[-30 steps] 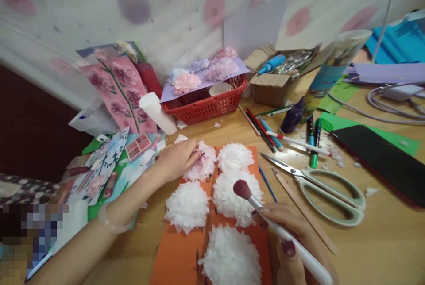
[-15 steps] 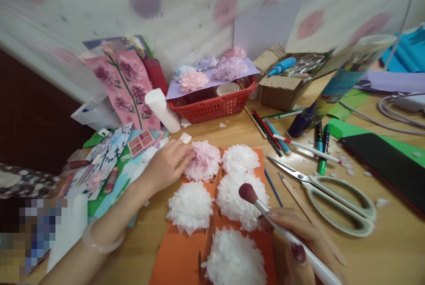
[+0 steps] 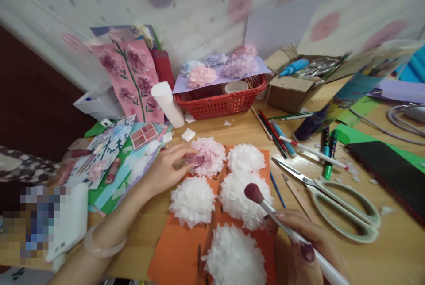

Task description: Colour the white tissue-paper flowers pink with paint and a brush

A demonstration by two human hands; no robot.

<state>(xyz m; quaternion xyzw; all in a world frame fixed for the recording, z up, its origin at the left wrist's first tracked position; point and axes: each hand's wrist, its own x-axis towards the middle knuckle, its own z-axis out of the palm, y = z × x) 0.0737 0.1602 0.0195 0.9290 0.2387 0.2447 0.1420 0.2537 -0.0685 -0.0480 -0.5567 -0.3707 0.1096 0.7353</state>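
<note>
Loosely curved left hand (image 3: 168, 166)

There goes the brush (image 3: 289, 233), its handle running off the bottom edge, right hand (image 3: 322, 243) cut there too! Nearest white flower (image 3: 235, 256), also clipped. Phone (image 3: 381, 172) sliced by the right edge, lilac sheet (image 3: 219, 78) masking part of the red basket (image 3: 217, 107), tall bottle (image 3: 348, 94) blurred.

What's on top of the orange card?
On the orange card: four white flowers, one pinkish flower and small dark marks. Whatever lies beneath the flowers is covered.
</note>
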